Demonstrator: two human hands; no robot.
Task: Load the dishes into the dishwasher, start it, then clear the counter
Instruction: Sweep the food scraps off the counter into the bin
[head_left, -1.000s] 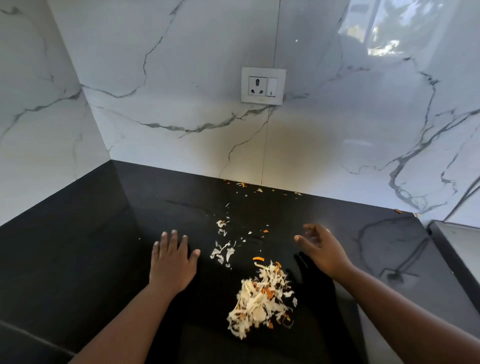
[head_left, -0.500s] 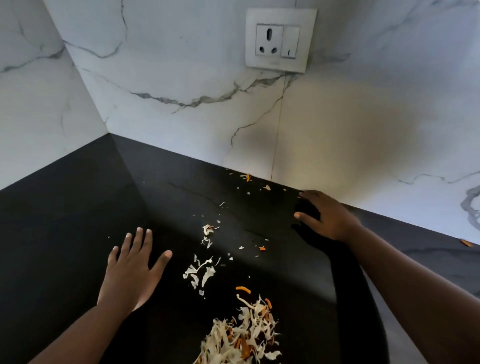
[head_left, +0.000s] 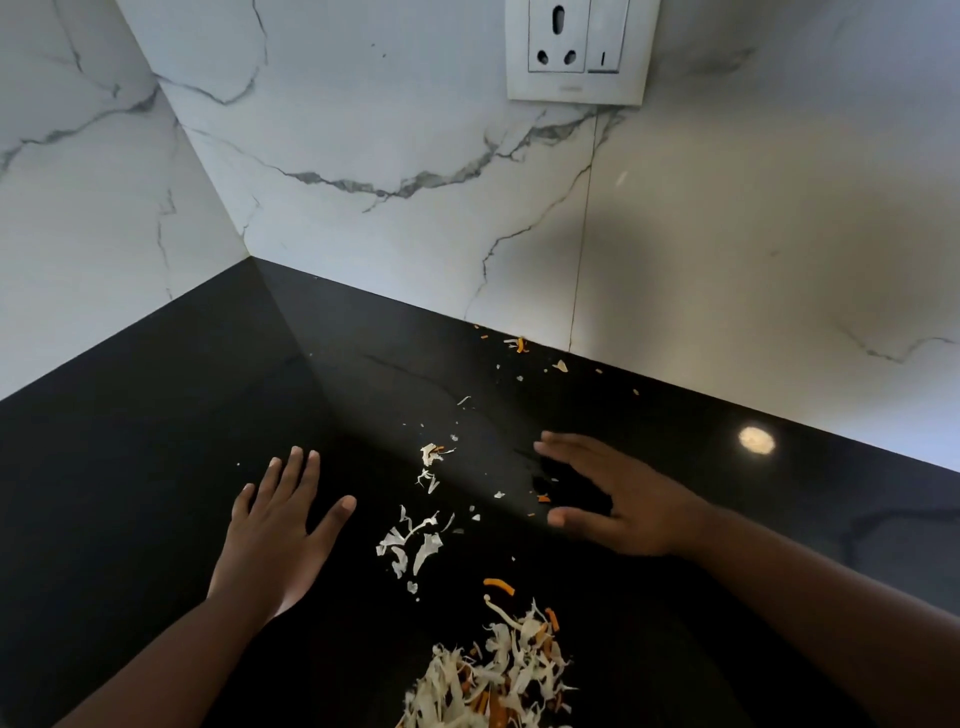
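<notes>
Right hand draws back from the wall, raking stray scraps toward the heap

Head view: the right hand (head_left: 626, 499), half a second ago up at the foot of the marble wall (head_left: 415, 156), now sits nearer on the black counter (head_left: 130, 415), on edge with fingers straight and holding nothing; the left hand (head_left: 278, 525) lies flat, fingers spread and empty, shifted little; loose shreds (head_left: 413, 545) lie between the hands, the main pile of scraps (head_left: 493, 680) nearest the person, a few bits (head_left: 519, 344) against the wall; judged, counter-clearing is under way, with the far bits left to gather.
</notes>
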